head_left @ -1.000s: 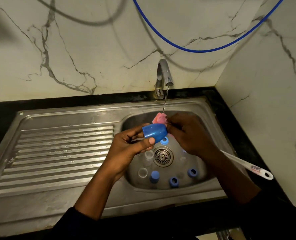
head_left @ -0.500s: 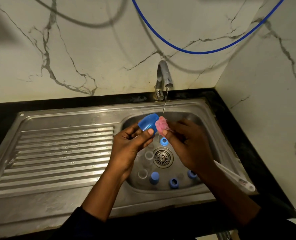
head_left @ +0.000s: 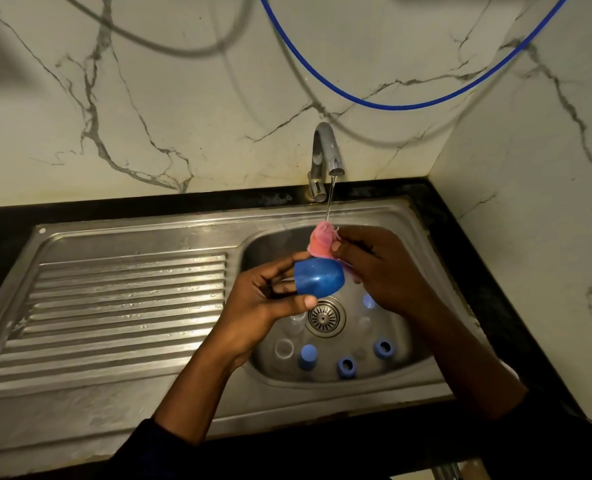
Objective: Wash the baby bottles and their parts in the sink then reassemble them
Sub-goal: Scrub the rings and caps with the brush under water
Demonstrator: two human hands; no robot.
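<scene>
The ribbed drainboard (head_left: 128, 306) at the left gives open room. Over the basin (head_left: 273, 244), the left hand (head_left: 259, 303) with a blue cap (head_left: 318, 277), the right hand (head_left: 388, 275) with a pink cloth (head_left: 322, 240) and the tap (head_left: 324, 150) block the way. Blue rings (head_left: 346, 366) and clear pieces (head_left: 284, 348) crowd its floor.

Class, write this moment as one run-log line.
stage: washing | left hand: grips blue cap | right hand: holds pink scrubber under running tap | sink: blue parts, clear parts
</scene>
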